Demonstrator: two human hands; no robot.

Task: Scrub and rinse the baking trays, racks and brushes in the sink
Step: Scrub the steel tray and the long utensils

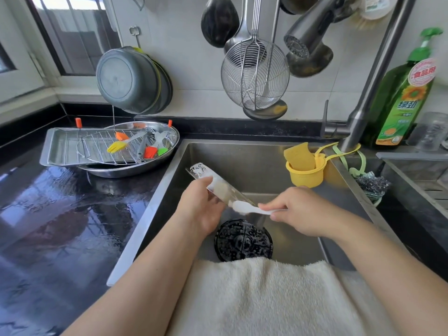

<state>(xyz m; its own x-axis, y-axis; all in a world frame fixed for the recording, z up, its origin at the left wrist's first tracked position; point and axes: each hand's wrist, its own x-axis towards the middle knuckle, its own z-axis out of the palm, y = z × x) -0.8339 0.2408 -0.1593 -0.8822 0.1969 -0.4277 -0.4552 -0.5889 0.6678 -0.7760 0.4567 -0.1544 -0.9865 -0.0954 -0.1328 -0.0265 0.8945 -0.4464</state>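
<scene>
Over the steel sink [303, 241], my left hand [201, 207] grips a clear, soapy plastic tool [206, 177], tilted up to the left. My right hand [295, 212] pinches the handle of a small white brush [244, 206], whose head touches the tool's lower end. On the black counter to the left sit a rectangular baking tray [60, 146], a wire rack [97, 146] and a round steel pan [169, 139]. On them lie silicone brushes: yellow [116, 146], orange [150, 152] and green [163, 151].
A black drain strainer [242, 240] lies in the sink bottom. A white towel [266, 294] drapes over the front edge. A yellow cup with a sponge [304, 169] hangs at the back right, by the faucet [308, 37] and green dish soap [400, 100]. Utensils hang above.
</scene>
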